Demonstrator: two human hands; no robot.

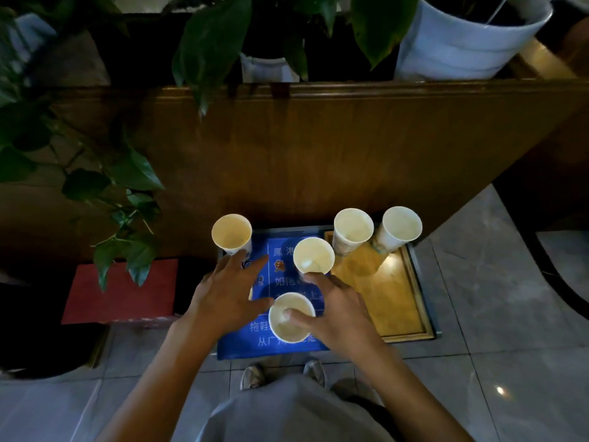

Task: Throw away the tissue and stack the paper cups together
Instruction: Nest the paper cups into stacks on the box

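Note:
Several white paper cups stand upright on a low surface. The near cup [291, 330] sits on a blue printed mat [242, 346], with a pale crumpled bit inside it that may be tissue. My right hand [338, 311] pinches its rim, thumb inside and fingers outside on the right. A middle cup [314, 255] stands just beyond my right fingertips and holds something white. My left hand [223, 291] hovers open over the mat, its thumb by the near cup and its fingertips close to the far-left cup [231, 232]. Two more cups [353, 228] [401, 226] stand at the back right.
A wooden tray [392, 301] lies right of the mat. A tall wooden partition [318, 148] rises right behind the cups, with white plant pots [471, 43] on top. Trailing leaves [127, 218] hang at the left above a red box [121, 291]. Grey floor tiles surround everything.

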